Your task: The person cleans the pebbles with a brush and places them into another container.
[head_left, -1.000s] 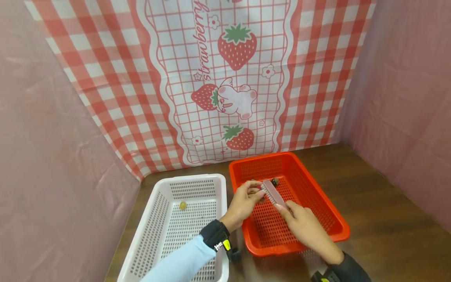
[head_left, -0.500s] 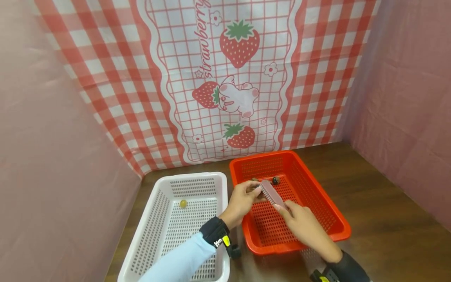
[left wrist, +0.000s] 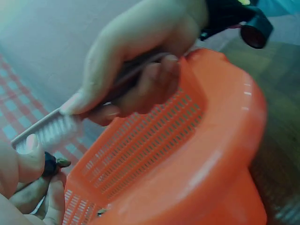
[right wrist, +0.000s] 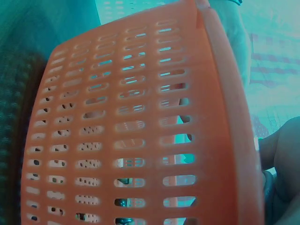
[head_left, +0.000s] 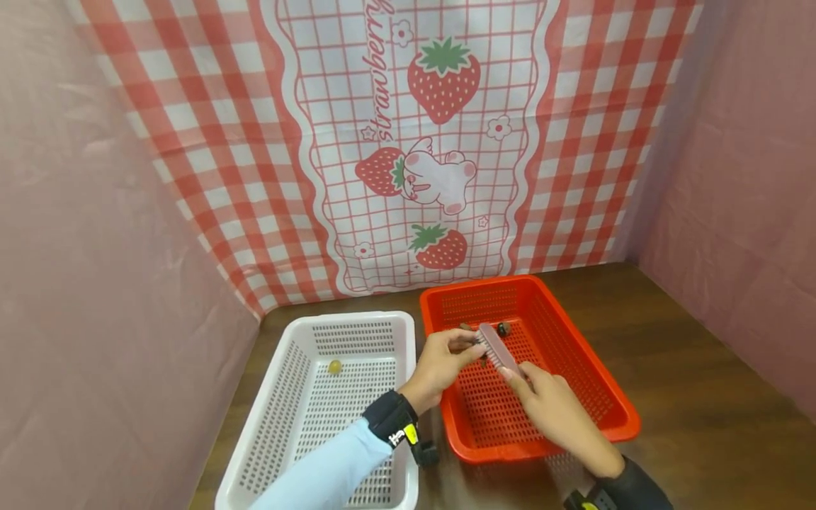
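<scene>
My right hand [head_left: 551, 407] grips a pink brush [head_left: 500, 347] by its handle, bristles turned toward my left hand [head_left: 440, 365]. In the left wrist view, the thumb and fingers of the left hand pinch a small dark piece [left wrist: 50, 164] with a brownish tip, just under the bristles [left wrist: 61, 129]. Whether the bristles touch it, I cannot tell. Both hands are over the red basket [head_left: 574, 340], where a dark round piece [head_left: 503, 329] lies near the back. The basket wall [right wrist: 140, 117] covers most of the right wrist view.
A white basket [head_left: 258, 404] stands to the left, with a small yellow ball [head_left: 334, 366] in it. The wooden table [head_left: 701, 382] extends to the right. Behind hangs a checked strawberry cloth [head_left: 440, 163], with pink cloth [head_left: 739, 177] at the sides.
The head view has shifted slightly. My left thumb and the brush have moved a little against each other. Both hands keep their hold, and the baskets stay in place.
</scene>
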Demonstrator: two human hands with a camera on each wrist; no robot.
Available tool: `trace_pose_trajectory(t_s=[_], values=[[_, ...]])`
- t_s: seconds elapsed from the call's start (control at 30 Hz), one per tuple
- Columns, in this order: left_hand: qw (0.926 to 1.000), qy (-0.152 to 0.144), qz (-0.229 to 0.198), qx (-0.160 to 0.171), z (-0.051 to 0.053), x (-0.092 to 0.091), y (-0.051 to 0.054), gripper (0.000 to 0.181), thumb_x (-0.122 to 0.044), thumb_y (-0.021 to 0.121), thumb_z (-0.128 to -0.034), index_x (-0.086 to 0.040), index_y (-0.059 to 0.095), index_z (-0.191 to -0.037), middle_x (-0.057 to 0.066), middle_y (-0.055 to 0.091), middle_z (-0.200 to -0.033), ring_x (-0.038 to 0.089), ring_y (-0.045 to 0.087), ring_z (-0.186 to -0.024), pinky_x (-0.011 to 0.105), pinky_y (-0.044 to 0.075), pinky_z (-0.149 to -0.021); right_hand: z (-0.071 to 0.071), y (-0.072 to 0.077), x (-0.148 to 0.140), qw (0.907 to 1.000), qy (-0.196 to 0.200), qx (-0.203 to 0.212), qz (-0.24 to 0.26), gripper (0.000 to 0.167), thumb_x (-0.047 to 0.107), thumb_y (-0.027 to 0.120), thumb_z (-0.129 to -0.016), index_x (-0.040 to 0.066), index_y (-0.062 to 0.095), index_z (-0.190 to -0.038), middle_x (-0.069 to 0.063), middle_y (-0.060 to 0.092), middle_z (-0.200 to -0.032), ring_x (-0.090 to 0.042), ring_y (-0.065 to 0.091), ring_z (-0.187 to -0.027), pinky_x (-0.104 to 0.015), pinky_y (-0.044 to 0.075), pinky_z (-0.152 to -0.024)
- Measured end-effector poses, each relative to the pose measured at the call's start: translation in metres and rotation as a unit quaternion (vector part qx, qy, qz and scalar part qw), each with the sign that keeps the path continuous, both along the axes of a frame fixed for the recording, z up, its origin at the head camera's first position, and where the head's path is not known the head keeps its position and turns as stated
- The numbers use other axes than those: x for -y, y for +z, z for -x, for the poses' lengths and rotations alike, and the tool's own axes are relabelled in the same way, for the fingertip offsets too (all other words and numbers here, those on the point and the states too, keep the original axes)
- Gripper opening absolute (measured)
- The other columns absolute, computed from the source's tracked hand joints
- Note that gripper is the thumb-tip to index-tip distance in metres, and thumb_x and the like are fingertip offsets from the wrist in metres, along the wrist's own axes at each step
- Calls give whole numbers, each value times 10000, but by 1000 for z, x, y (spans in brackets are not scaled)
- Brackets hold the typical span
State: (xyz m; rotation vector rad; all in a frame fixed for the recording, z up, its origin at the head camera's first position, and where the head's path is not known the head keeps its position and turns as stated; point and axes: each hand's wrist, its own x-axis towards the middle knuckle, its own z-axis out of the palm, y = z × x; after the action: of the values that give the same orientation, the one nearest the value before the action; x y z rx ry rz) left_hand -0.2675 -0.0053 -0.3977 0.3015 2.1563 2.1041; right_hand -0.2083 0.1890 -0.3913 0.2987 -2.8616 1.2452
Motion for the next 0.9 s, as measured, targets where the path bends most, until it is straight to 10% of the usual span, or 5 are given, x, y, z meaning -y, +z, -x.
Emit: trace_pose_trajectory(t_s=[0.6,0.9], values=[[9940,67,-1078,156,4,4,-6,218,3,712,-951,37,721,-1166,169,711,-1087,256,731,-945,498,553,-971,0,-6,3,9997,-29,216,115,447,451,496,-1085,32,643,-1138,-3,431,-669,-124,362,-535,-254,320,-491],[9953,-84,-932,267,2,4,-7,235,-36,750,-937,15,728,-1166,128,722,-1054,285,731,-938,488,579,-926,1,-7,6,9998,-41,100,163,481,467,483,-1086,19,641,-1163,-2,432,-664,-120,360,-527,-250,317,-480]])
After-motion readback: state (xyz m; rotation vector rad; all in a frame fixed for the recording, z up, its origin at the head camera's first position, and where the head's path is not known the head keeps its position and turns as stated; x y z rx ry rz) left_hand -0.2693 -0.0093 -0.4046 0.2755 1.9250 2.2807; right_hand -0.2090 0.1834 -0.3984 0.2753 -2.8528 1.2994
